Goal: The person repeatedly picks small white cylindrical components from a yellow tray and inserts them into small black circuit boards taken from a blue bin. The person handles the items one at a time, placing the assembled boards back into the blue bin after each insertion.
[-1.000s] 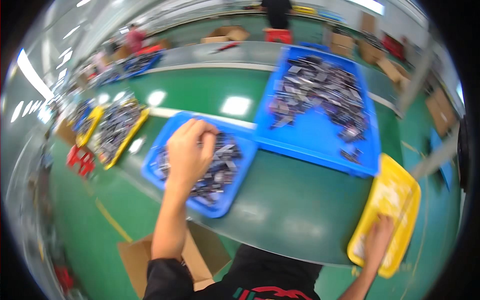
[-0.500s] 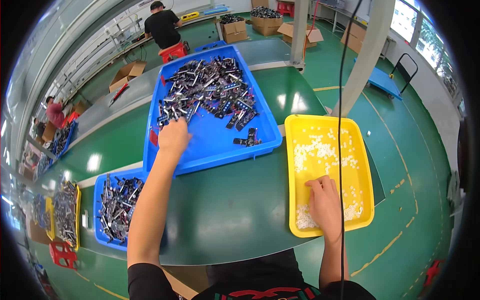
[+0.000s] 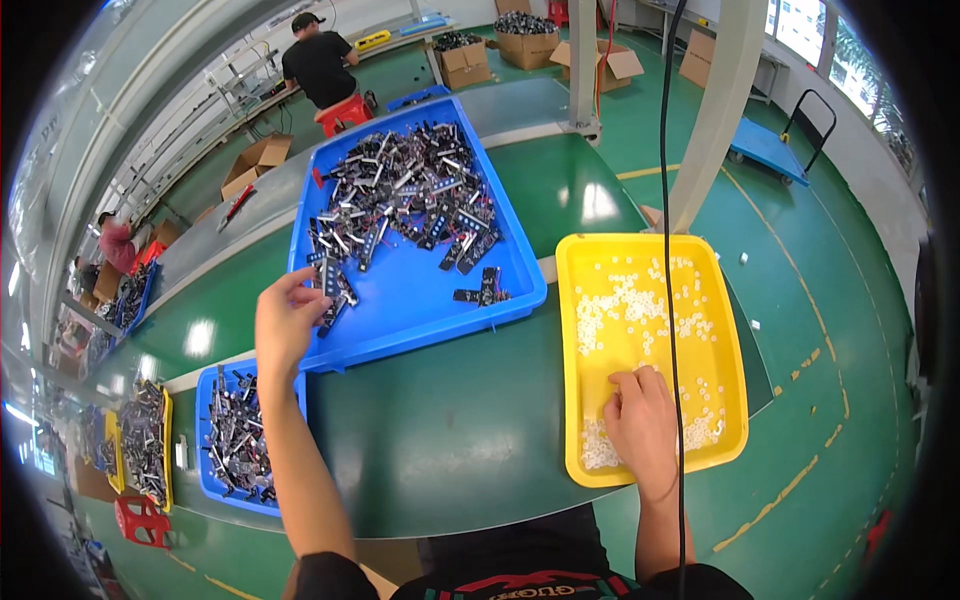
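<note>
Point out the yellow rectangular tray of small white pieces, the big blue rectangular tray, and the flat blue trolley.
Yellow rectangular tray [image 3: 588, 385]: head view, bare floor.
Big blue rectangular tray [image 3: 405, 292]: head view, bare floor.
Flat blue trolley [image 3: 764, 149]: head view, flat deck.

We count two hands, one left hand [image 3: 284, 320] and one right hand [image 3: 642, 428]. On our table [image 3: 450, 430] we find three trays: one large blue tray [image 3: 400, 305], one small blue tray [image 3: 203, 432] and one yellow tray [image 3: 590, 382]. Off to the left we see two more yellow trays [image 3: 168, 450]. We tally one trolley [image 3: 765, 150], one cable [image 3: 668, 190], two cartons [image 3: 528, 48] heaped with parts, and at least two co-workers [image 3: 320, 72]. The dark parts [image 3: 420, 185] and white rings [image 3: 632, 300] are too many for us to number
</note>
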